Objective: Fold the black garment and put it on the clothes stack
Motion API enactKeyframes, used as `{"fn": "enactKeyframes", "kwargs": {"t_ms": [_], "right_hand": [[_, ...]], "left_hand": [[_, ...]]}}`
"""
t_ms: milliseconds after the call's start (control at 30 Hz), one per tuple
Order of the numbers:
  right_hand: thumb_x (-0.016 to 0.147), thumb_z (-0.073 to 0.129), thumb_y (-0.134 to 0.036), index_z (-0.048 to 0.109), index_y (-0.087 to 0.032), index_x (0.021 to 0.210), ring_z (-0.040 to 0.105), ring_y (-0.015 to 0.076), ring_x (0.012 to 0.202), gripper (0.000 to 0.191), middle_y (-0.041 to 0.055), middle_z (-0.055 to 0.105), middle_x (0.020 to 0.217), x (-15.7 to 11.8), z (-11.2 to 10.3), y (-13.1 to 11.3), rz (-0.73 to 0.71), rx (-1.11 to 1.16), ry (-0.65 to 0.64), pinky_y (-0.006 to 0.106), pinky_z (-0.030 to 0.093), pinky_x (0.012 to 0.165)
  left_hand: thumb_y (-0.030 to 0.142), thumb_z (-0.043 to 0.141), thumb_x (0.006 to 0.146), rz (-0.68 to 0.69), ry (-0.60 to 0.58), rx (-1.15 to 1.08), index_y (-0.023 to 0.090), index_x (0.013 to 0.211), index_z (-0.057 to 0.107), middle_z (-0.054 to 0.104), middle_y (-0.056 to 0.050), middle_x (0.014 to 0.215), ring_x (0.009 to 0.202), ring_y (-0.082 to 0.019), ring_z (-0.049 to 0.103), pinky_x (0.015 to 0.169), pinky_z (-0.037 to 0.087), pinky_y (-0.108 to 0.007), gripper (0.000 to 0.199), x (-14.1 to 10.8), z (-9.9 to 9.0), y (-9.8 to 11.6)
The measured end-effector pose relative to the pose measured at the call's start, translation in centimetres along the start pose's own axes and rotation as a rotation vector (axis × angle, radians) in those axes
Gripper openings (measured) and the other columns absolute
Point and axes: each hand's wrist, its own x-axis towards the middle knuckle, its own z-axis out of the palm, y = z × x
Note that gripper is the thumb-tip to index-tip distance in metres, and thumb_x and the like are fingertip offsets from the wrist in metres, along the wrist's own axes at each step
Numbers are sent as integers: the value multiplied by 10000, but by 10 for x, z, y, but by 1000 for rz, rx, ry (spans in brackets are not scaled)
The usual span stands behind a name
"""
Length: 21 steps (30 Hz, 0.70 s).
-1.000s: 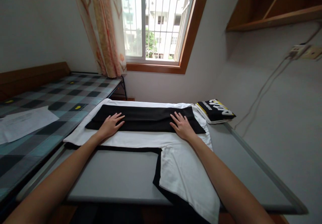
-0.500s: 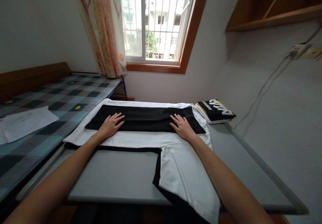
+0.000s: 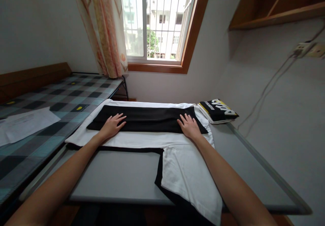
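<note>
A black-and-white T-shirt [image 3: 142,140] lies spread on the grey table, its white side mostly up. Along its far half runs a long black folded strip [image 3: 149,119] of cloth. My left hand [image 3: 113,125] rests flat on the left part of this strip, fingers spread. Toward the strip's right end lies my right hand [image 3: 190,126], also flat with its fingers apart. One white sleeve [image 3: 189,175] with a black underside hangs over the near table edge, beside my right forearm. Neither hand grips anything.
The grey table [image 3: 119,177] carries a folded black printed garment [image 3: 217,110] at its far right corner. At left stands a bed with a checked mattress [image 3: 58,99] and papers [image 3: 30,124] on it. A wooden shelf [image 3: 276,17] and plugged-in cable [image 3: 270,83] are on the right wall.
My right hand has slid a little to the right along the black strip. My left hand and the shirt look nearly the same.
</note>
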Motion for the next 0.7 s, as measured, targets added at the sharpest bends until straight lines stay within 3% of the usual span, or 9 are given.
{"fn": "enactKeyframes", "kwargs": {"t_ms": [200, 367, 500, 600, 700], "right_hand": [[968, 152, -585, 306, -137, 1504, 219, 288, 1445, 715, 170, 278, 1553, 4, 2, 12, 50, 10, -15, 515, 187, 1144], [971, 183, -574, 377, -121, 1471, 247, 312, 1430, 702, 178, 329, 1530, 2, 4, 11, 41, -7, 69, 532, 195, 1134], [977, 222, -546, 407, -151, 1457, 231, 301, 1437, 649, 139, 330, 1538, 1, 2, 8, -85, 14, 158, 519, 188, 1144], [983, 226, -528, 400, -177, 1462, 256, 280, 1432, 619, 114, 343, 1536, 1, 3, 6, -195, 65, 99, 496, 218, 1143], [986, 235, -519, 409, -174, 1457, 280, 279, 1423, 609, 114, 366, 1523, 3, 5, 5, -204, 87, 57, 496, 223, 1142]], "left_hand": [[458, 358, 949, 10, 12, -7, 231, 1384, 503, 412, -79, 1500, 1407, -268, 334, 1139, 247, -500, 512, 0, 1, -1], [465, 359, 949, 7, 14, -6, 258, 1384, 502, 417, -62, 1499, 1407, -258, 335, 1143, 246, -491, 502, 1, 3, -3], [461, 360, 949, 8, 8, 0, 236, 1384, 505, 409, -73, 1503, 1407, -268, 333, 1139, 250, -495, 510, 1, 3, -2], [457, 358, 950, 6, 7, 5, 239, 1383, 505, 407, -71, 1504, 1408, -267, 331, 1138, 252, -493, 507, 0, 2, -1], [452, 358, 952, 3, -3, 9, 236, 1388, 498, 398, -69, 1510, 1413, -265, 323, 1141, 247, -491, 506, 0, 2, -1]]}}
